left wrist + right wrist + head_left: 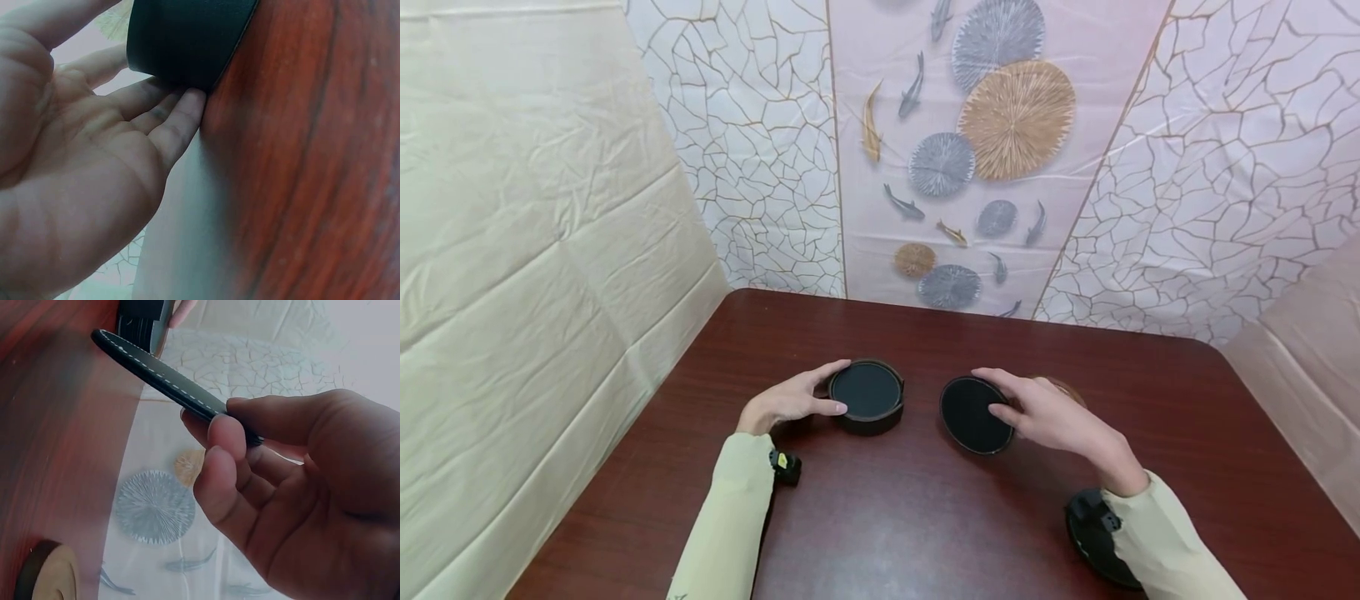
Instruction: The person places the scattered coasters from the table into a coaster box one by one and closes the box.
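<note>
A round black coaster holder (867, 421) stands on the table with a dark coaster (867, 389) lying in its top. My left hand (793, 397) grips the holder from the left side, thumb at the near rim and fingers round the far side. In the left wrist view, fingertips touch the holder's dark wall (187, 40) low down by the wood. My right hand (1045, 412) pinches a black round coaster (970, 417) by its right edge, thumb on one face and fingers on the other. White stitching runs round this coaster's edge (165, 381); it is tilted above the table.
A round tan-topped object (57, 575) with a dark side sits beyond my right hand, mostly hidden behind it in the head view. Another black disc (1093, 546) lies under my right forearm. The reddish-brown table (880, 517) ends at a patterned cloth backdrop (760, 167).
</note>
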Demonstrator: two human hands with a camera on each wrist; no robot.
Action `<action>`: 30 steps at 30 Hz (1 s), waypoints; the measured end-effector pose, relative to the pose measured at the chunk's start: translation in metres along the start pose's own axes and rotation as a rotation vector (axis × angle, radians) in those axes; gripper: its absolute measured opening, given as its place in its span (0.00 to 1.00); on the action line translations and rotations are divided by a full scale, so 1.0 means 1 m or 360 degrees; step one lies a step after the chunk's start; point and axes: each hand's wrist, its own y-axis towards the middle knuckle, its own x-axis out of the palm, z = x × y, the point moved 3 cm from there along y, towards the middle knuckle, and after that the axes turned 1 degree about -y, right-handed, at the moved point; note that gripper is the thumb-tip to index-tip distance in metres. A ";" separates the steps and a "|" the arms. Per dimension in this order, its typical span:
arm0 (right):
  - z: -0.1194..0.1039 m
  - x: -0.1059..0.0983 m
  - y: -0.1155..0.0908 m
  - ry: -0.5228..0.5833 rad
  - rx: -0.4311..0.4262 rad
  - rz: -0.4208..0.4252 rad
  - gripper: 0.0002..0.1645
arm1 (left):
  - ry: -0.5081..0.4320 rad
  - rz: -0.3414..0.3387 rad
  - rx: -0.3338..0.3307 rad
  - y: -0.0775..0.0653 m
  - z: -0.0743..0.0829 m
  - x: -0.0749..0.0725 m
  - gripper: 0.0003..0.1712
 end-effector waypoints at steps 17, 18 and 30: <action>-0.010 0.012 0.030 0.0314 0.0027 0.0029 0.36 | 0.0007 -0.0010 -0.0002 0.000 -0.001 -0.001 0.50; -0.010 0.013 0.032 0.0334 0.0028 0.0033 0.36 | 0.0011 -0.0011 -0.0004 0.000 -0.001 -0.001 0.50; -0.013 0.021 0.047 0.0558 -0.0023 0.0086 0.36 | -0.0006 -0.0016 0.0007 0.000 0.000 -0.001 0.49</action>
